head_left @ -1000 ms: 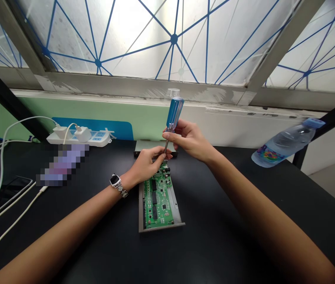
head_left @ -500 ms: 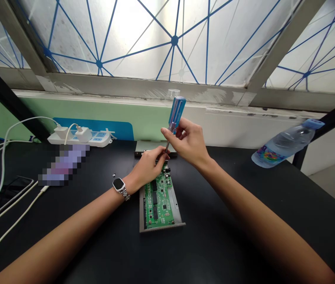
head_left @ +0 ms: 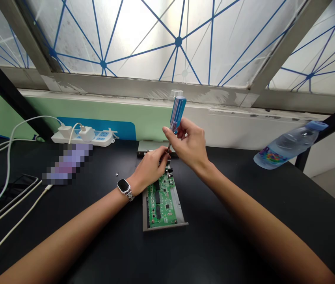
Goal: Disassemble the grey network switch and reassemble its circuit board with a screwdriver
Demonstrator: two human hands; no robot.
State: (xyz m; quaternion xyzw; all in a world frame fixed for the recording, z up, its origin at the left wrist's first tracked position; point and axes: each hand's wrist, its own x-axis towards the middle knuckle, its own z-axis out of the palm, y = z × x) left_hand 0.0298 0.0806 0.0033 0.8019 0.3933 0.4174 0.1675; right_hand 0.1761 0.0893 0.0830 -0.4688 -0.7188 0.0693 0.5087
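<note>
A screwdriver (head_left: 178, 110) with a clear blue handle stands nearly upright, its tip pointing down at the far end of a green circuit board (head_left: 164, 197). My right hand (head_left: 188, 142) is closed around the lower handle, thumb and fingers pinching it. The thumb and fingertips of my left hand (head_left: 153, 165) come together at the bottom of the metal shaft, and the palm lies over the board's far part. The screwdriver's tip is hidden by these fingers. The board sits in an open metal tray (head_left: 180, 209) lying flat on the black table (head_left: 214, 244).
Behind the board lies a grey metal cover (head_left: 152, 146). A tiny screw (head_left: 117, 174) is left of my wrist. Further left are a blurred phone (head_left: 69, 163), cables and a white power strip (head_left: 104, 138). A water bottle (head_left: 288, 146) leans at the right.
The whole view has shifted slightly, so everything sits a little further right. Both hands and the screwdriver keep nearly the same pose over the board.
</note>
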